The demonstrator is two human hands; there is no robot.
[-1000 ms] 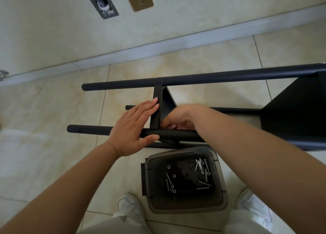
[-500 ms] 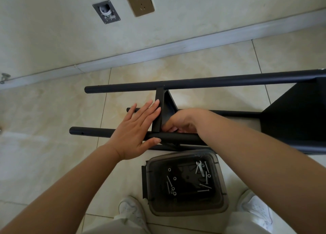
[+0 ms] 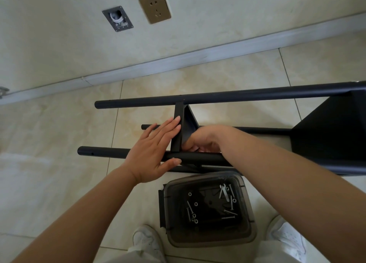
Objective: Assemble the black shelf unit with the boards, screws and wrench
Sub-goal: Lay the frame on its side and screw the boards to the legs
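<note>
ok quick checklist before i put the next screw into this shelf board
1. Board braced: ok, left hand lies flat against it, thumb under the near pole.
2. Screw in right hand: cannot tell, fingers curl out of sight behind the board.
3. Hole lined up: cannot tell, hidden.
4. Spare screws: ok, several in the box.
5. Wrench ready: not ok, it lies in the box.

Gold wall socket (image 3: 155,7), open metal wall box (image 3: 117,18), pale baseboard (image 3: 178,61), white sneakers (image 3: 147,241)
</note>
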